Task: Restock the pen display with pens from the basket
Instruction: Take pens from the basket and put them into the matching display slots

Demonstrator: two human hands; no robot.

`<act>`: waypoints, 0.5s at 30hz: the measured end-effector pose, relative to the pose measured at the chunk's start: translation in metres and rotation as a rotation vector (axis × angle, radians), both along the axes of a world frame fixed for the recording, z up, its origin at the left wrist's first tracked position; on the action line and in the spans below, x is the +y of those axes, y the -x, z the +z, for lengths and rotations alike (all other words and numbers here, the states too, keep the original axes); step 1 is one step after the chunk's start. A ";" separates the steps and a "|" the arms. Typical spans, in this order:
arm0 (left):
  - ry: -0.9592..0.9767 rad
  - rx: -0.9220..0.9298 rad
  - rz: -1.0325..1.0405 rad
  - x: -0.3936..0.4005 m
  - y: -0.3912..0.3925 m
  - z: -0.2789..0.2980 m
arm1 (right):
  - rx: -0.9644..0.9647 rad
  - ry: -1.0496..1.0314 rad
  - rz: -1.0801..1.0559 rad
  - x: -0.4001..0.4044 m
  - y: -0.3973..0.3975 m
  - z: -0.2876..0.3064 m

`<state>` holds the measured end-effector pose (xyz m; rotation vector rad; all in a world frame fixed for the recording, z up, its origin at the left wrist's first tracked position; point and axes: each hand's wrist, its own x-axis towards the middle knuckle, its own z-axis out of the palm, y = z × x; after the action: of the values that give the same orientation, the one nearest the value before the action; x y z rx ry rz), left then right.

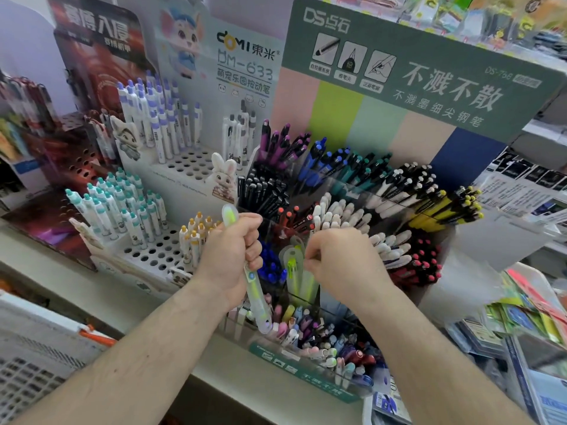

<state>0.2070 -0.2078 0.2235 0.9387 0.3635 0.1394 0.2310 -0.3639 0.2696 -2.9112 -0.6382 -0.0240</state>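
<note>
Left hand [231, 253] is fisted round a packaged green pen [256, 297], held upright in front of the pen display [337, 185], while right hand [340, 262] pinches the top of a second packaged pen [293, 271] standing in a clear front compartment. Best move, I judge, is to seat that one fully before feeding the next in beside it, hang-tabs up; white basket [33, 348] sits at lower left

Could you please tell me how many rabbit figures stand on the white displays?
1: the white rabbit figure stands at the right end of the upper white display. Others may be hidden.
</note>
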 end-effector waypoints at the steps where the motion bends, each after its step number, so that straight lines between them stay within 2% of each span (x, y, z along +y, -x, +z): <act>1: 0.003 -0.001 0.000 0.000 0.000 0.000 | 0.003 0.014 0.003 0.000 -0.001 -0.006; 8: 0.164 0.008 -0.029 -0.003 -0.001 0.007 | 0.071 0.112 -0.028 0.004 -0.002 -0.008; 9: 0.189 0.010 -0.021 -0.003 -0.001 0.008 | 0.063 0.063 -0.037 0.002 0.001 -0.004; 11: 0.260 0.015 0.009 -0.001 -0.003 0.010 | 0.056 -0.181 -0.026 0.000 0.013 0.006; 12: 0.307 0.022 0.028 0.001 -0.003 0.011 | 0.085 -0.299 0.015 -0.001 0.022 0.011; 13: 0.358 0.031 0.048 0.002 -0.003 0.012 | 0.141 -0.331 0.079 -0.002 0.031 0.015; 15: 0.451 0.051 0.089 0.004 -0.004 0.014 | 0.247 -0.150 0.182 -0.001 0.044 0.014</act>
<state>0.2108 -0.2038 0.2370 0.4818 0.4613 0.1081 0.1868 -0.3652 0.2839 -2.6439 -0.8147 0.2923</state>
